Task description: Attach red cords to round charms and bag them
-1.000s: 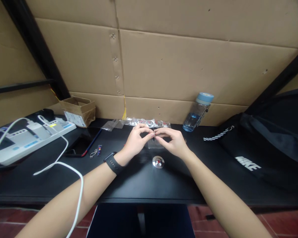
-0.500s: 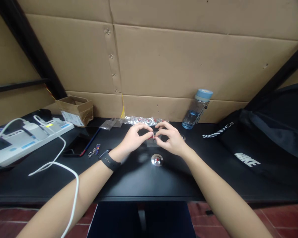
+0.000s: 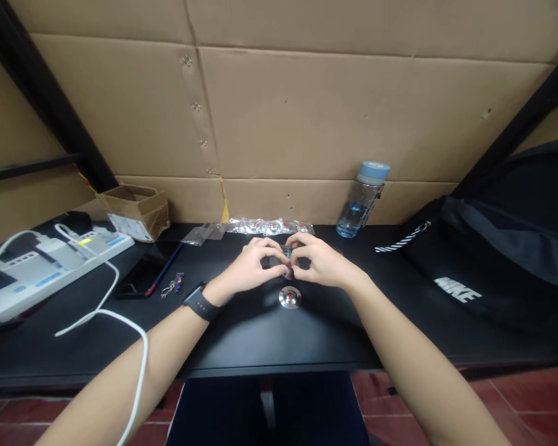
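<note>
My left hand (image 3: 256, 266), with a dark watch (image 3: 199, 301) on its wrist, is closed in a pinch above the desk. Facing it, my right hand (image 3: 318, 261) pinches at the same spot, the fingertips of both nearly meeting. Between them shows a small shiny piece with some red (image 3: 288, 271), mostly covered by fingers; its kind cannot be made out. Just in front of the hands a round silver disc with a raised red centre (image 3: 290, 298) lies flat on the black desk (image 3: 260, 347).
Behind the hands lies a strip of silvery packets (image 3: 270, 227) beside clear plastic bags (image 3: 202, 233). A water bottle (image 3: 360, 201) and a black bag (image 3: 483, 260) stand right. Left are a cardboard box (image 3: 137, 214), a tablet-like device (image 3: 144, 272), a keychain (image 3: 174, 285), a power strip (image 3: 56, 266) and a white cable (image 3: 121, 314).
The view has shifted slightly. Both hands have come a little closer to the disc, and the shiny red piece shows between the fingertips. The clear sheet below them is now largely hidden.
</note>
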### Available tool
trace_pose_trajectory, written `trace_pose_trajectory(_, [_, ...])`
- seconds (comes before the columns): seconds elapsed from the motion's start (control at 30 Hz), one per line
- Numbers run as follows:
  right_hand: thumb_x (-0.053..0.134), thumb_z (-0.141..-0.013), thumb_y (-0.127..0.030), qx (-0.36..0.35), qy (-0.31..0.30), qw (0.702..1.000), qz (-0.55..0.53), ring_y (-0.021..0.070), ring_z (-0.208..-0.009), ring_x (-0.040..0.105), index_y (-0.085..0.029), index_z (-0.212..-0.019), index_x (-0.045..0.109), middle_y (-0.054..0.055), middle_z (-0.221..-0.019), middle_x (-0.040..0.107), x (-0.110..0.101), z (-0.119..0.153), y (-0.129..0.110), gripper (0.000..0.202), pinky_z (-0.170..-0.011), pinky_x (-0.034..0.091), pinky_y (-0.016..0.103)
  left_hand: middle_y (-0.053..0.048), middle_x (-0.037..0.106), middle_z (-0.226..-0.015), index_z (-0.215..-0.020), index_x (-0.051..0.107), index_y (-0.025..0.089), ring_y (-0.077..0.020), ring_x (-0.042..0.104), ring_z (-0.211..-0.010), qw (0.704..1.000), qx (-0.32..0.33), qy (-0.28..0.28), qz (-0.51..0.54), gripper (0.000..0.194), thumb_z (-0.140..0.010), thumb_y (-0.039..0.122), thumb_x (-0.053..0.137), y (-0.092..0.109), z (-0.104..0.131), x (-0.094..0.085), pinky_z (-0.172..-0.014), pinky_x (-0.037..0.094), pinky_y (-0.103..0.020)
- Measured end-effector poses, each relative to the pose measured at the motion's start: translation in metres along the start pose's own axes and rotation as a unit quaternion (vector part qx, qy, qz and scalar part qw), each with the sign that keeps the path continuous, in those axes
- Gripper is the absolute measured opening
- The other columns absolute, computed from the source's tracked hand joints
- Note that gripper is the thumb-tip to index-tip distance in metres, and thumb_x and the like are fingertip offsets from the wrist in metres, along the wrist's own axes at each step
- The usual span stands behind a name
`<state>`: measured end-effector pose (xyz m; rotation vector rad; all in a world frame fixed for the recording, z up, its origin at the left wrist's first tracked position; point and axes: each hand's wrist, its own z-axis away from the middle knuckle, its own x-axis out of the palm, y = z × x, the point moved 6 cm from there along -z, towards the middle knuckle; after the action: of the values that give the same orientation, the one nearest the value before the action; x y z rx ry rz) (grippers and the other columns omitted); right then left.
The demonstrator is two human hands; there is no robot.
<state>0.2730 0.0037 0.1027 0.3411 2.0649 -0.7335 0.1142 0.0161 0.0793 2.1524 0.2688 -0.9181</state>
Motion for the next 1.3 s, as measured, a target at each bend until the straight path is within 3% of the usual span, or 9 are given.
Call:
trace_pose_trajectory(0.3, [0.075, -0.078, -0.016, -0.02, 0.008, 0.999, -0.034, 0.0235, -0.109, 0.062, -0.019, -0.073, 0.067, 0.008, -0.118, 0.061, -0.001, -0.001, -0.003, 0.01, -0.096, 0.052, 0.039, -0.002, 0.068, -0.118, -0.098, 0.078, 0.032, -0.0272, 0.052, -0.119, 0.998, -0.009, -0.033, -0.046, 0.015, -0.09, 0.041, 0.069, -0.005, 0.003, 0.019, -0.104, 0.038, -0.044])
trace_pose_trajectory(0.6, [0.071, -0.077, -0.011, -0.032, 0.036, 0.998, -0.051, 0.0252, -0.114, 0.06, -0.02, -0.07, 0.067, 0.009, -0.121, 0.06, -0.014, 0.0, -0.001, 0.012, -0.099, 0.051, 0.042, -0.003, 0.066, -0.12, -0.104, 0.077, 0.035, -0.0295, 0.048, -0.119, 0.997, -0.009, -0.036, -0.068, 0.021, -0.092, 0.047, 0.066, 0.003, 0.005, 0.018, -0.102, 0.035, -0.048])
trace_pose_trajectory(0.87, [0.072, -0.077, -0.013, -0.038, 0.045, 0.995, -0.081, 0.0247, -0.11, 0.061, -0.02, -0.071, 0.071, 0.008, -0.119, 0.06, -0.013, -0.002, 0.0, 0.009, -0.097, 0.053, 0.043, -0.004, 0.065, -0.121, -0.102, 0.077, 0.035, -0.0314, 0.044, -0.12, 0.994, -0.008, -0.047, -0.094, 0.019, -0.092, 0.046, 0.066, 0.007, 0.007, 0.017, -0.1, 0.034, -0.05])
trace_pose_trajectory(1.0, [0.072, -0.076, -0.011, -0.033, 0.059, 0.993, -0.092, 0.0242, -0.109, 0.062, -0.02, -0.071, 0.071, 0.008, -0.118, 0.061, -0.013, -0.003, 0.001, 0.01, -0.097, 0.053, 0.042, -0.004, 0.065, -0.12, -0.101, 0.076, 0.034, -0.0306, 0.045, -0.119, 0.992, 0.014, -0.041, -0.118, 0.019, -0.094, 0.045, 0.063, 0.015, 0.007, 0.011, -0.099, 0.034, -0.048])
trace_pose_trajectory(1.17, [0.074, -0.075, -0.013, -0.017, 0.044, 0.995, -0.083, 0.0241, -0.11, 0.063, -0.021, -0.073, 0.072, 0.007, -0.12, 0.062, -0.021, 0.0, 0.011, 0.008, -0.1, 0.052, 0.041, -0.005, 0.068, -0.108, -0.101, 0.069, 0.025, -0.0242, 0.057, -0.107, 0.992, 0.061, 0.042, -0.102, 0.014, -0.095, 0.033, 0.06, 0.031, 0.008, -0.014, -0.097, 0.038, -0.04])
trace_pose_trajectory(1.23, [0.075, -0.074, -0.013, -0.002, 0.042, 0.998, -0.056, 0.0242, -0.11, 0.064, -0.021, -0.072, 0.073, 0.007, -0.121, 0.062, -0.026, 0.003, 0.018, 0.009, -0.1, 0.051, 0.041, -0.003, 0.07, -0.098, -0.096, 0.069, 0.024, -0.021, 0.062, -0.096, 0.993, 0.094, -0.007, -0.074, 0.011, -0.092, 0.03, 0.062, 0.038, 0.009, -0.011, -0.093, 0.04, -0.035])
trace_pose_trajectory(1.3, [0.075, -0.073, -0.013, 0.014, 0.037, 0.999, -0.034, 0.0243, -0.109, 0.064, -0.021, -0.071, 0.073, 0.007, -0.122, 0.062, -0.031, 0.006, 0.024, 0.009, -0.1, 0.051, 0.041, -0.001, 0.07, -0.091, -0.095, 0.072, 0.025, -0.0183, 0.064, -0.088, 0.985, 0.131, -0.096, -0.056, 0.01, -0.089, 0.029, 0.064, 0.043, 0.013, 0.002, -0.089, 0.041, -0.033])
